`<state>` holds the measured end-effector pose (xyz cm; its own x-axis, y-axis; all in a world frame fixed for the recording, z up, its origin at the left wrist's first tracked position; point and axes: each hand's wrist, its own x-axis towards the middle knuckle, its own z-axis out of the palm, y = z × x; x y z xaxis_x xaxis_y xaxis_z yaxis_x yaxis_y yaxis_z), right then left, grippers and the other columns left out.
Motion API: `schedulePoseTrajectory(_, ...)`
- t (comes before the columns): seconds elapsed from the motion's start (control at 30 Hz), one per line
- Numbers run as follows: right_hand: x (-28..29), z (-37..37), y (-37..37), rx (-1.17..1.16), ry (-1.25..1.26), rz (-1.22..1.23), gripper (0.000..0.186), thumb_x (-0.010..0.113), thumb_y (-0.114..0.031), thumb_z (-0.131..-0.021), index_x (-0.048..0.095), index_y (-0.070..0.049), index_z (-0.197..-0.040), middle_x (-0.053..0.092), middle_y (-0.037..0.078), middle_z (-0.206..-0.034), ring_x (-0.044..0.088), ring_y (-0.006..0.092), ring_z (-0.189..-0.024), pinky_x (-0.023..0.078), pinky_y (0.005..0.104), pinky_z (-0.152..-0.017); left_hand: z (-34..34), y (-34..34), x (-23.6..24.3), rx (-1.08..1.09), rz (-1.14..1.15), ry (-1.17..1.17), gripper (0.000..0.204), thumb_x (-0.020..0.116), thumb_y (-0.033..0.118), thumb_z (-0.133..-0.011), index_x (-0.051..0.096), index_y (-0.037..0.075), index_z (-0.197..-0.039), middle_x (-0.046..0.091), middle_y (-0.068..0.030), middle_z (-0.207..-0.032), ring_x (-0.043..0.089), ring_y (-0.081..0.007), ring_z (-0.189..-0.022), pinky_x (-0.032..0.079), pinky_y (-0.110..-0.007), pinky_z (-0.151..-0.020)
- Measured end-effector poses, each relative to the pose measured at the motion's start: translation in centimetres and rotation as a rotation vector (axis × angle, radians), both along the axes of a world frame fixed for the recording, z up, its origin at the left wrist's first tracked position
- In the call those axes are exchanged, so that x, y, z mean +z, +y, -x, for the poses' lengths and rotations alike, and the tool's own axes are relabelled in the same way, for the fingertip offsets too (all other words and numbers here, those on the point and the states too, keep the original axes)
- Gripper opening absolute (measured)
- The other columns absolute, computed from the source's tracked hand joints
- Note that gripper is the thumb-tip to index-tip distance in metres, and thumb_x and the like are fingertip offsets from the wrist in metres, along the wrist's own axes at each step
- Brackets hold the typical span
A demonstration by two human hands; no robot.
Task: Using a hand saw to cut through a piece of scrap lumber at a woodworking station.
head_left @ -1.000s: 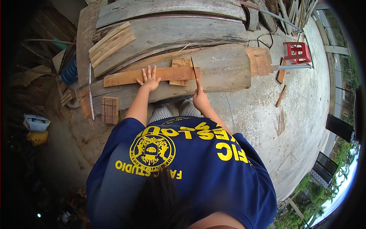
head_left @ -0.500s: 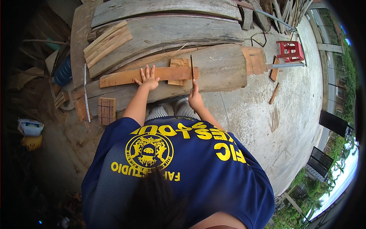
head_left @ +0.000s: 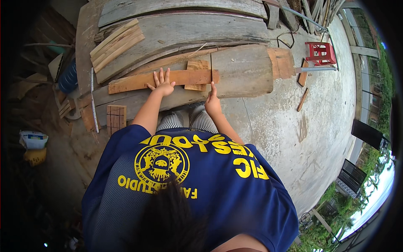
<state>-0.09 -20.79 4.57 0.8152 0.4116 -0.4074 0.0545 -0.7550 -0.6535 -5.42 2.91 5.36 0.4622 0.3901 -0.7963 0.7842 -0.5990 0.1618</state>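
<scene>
My left hand lies flat with fingers spread on a reddish-brown wooden board, pressing it against the weathered plank beneath. My right hand is closed round the near end of a handsaw, its handle hidden in my fingers. The saw's thin dark blade points away from me and crosses the board close to its right end. I see the blade nearly edge-on. A short wood block sits crosswise under the board, just left of the blade.
Several pale wood strips lie on the planks at the far left. A marked wood block and a white stick are at the near left. On the concrete floor to the right are a red plastic stool and loose offcuts.
The saw and my right hand have shifted slightly away from me, and the blade shows thinner. My left hand keeps its place on the board. The whole view has moved a little.
</scene>
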Motion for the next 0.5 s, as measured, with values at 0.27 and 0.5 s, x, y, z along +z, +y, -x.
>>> schedulePoseTrajectory(0.27, -1.2, 5.3, -4.5, 0.012, -0.017, -0.139, 0.058, 0.041, -0.01, -0.093, 0.013, -0.017, -0.144, 0.061, 0.033, -0.087, 0.059, 0.0487, -0.077, 0.046, 0.0524, -0.068, 0.9, 0.3, -0.5, 0.032, 0.004, -0.029, 0.069, 0.035, 0.042, -0.096, -0.013, 0.034, -0.145, -0.027, 0.0029, -0.15, -0.029, -0.0265, -0.136, -0.006, -0.069, -0.101)
schedulePoseTrajectory(0.5, 0.1, -0.5, 0.1, -0.013, 0.006, -0.077, 0.057, 0.041, -0.011, -0.094, 0.015, -0.019, -0.144, 0.06, 0.032, -0.095, 0.059, 0.0492, -0.08, 0.047, 0.0512, -0.071, 0.5, 0.1, -0.3, -0.001, 0.015, -0.038, 0.069, 0.034, 0.044, -0.096, -0.014, 0.032, -0.145, -0.028, 0.0009, -0.149, -0.029, -0.0277, -0.136, -0.004, -0.07, -0.101)
